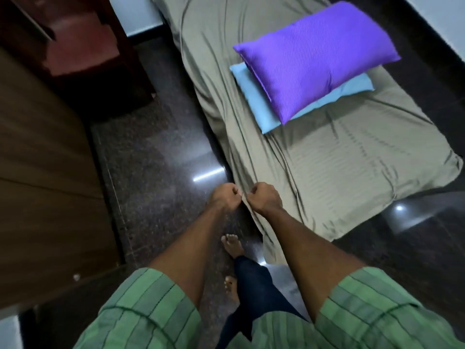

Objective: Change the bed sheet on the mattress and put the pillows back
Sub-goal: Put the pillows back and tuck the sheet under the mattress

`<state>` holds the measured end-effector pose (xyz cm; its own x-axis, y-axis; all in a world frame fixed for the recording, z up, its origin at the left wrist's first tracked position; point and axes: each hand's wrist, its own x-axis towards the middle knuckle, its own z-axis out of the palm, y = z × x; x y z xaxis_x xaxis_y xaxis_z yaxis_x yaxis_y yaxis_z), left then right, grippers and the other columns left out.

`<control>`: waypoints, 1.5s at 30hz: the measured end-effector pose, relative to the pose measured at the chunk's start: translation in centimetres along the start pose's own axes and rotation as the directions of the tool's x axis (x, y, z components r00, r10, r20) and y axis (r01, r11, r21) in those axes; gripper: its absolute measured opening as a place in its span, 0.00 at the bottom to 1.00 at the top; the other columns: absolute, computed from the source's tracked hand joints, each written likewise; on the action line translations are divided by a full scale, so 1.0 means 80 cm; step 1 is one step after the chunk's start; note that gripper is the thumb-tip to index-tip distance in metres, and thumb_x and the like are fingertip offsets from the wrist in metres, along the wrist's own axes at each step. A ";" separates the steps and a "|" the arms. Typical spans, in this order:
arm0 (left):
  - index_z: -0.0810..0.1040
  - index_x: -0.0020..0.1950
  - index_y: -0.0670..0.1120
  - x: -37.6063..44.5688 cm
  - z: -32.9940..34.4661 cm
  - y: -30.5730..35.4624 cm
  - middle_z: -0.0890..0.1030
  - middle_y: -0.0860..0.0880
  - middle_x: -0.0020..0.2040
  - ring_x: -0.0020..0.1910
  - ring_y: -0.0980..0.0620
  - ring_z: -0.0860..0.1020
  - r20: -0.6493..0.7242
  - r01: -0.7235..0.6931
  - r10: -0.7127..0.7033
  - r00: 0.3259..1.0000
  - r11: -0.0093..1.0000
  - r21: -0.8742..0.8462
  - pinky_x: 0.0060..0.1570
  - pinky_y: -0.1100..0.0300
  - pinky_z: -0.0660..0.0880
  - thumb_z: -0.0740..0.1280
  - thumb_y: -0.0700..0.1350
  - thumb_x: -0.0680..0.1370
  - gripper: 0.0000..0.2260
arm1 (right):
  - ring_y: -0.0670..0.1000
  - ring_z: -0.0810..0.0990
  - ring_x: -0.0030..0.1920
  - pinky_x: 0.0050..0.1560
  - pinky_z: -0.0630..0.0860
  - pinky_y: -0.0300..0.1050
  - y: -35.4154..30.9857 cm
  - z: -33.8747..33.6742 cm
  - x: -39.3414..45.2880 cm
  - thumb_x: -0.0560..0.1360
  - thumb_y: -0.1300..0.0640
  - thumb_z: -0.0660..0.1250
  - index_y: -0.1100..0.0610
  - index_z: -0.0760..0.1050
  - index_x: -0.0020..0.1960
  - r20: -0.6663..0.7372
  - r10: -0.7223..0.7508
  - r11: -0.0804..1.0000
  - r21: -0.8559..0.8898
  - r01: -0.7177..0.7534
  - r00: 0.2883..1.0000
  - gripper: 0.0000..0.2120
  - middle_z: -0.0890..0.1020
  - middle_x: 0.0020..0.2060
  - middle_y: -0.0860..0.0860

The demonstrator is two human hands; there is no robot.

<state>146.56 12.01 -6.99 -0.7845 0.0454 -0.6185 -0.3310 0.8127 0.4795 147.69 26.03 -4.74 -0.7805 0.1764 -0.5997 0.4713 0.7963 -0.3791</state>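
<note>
No writing, label, brand, number or sign can be read anywhere in the head view — not on any cloth, furniture or surface that shows. The fabrics carry only plain colour or woven stripes, and the frame is soft with blur at the edges — anything small there cannot be told.

I count two pillows, one purple pillow (314, 59) and one blue pillow (261, 107), one olive sheet (327, 167), and two hands: left hand (222, 199), right hand (264, 199).
</note>
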 end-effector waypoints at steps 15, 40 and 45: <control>0.80 0.40 0.50 0.242 -0.379 0.033 0.84 0.51 0.44 0.49 0.46 0.81 -0.075 -0.106 0.113 0.991 0.991 0.087 0.48 0.56 0.76 0.67 0.49 0.78 0.08 | 0.61 0.83 0.54 0.48 0.77 0.46 -0.352 -0.089 0.217 0.74 0.51 0.68 0.57 0.83 0.47 -0.041 0.017 0.984 0.177 -0.009 0.999 0.10 0.85 0.50 0.60; 0.84 0.47 0.51 0.790 -0.928 0.065 0.85 0.50 0.49 0.51 0.46 0.83 0.046 -0.118 0.112 0.993 0.979 0.166 0.55 0.51 0.80 0.67 0.52 0.74 0.08 | 0.60 0.83 0.51 0.43 0.71 0.44 -0.911 -0.236 0.726 0.77 0.49 0.65 0.56 0.79 0.43 0.020 0.117 0.919 0.378 -0.116 0.993 0.11 0.85 0.48 0.57; 0.84 0.48 0.50 0.909 -0.988 0.079 0.86 0.51 0.50 0.53 0.48 0.82 -0.005 -0.041 0.041 0.999 0.998 0.037 0.56 0.54 0.79 0.67 0.48 0.75 0.07 | 0.62 0.82 0.56 0.53 0.77 0.48 -0.972 -0.268 0.854 0.76 0.49 0.64 0.57 0.78 0.46 0.065 0.094 0.953 0.283 -0.109 0.993 0.12 0.84 0.54 0.60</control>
<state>45.99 -25.44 0.29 -0.8001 0.0758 -0.5951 -0.2792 0.8310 0.4812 48.90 -11.43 -1.11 -0.7042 0.2123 -0.6775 0.6504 0.5758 -0.4955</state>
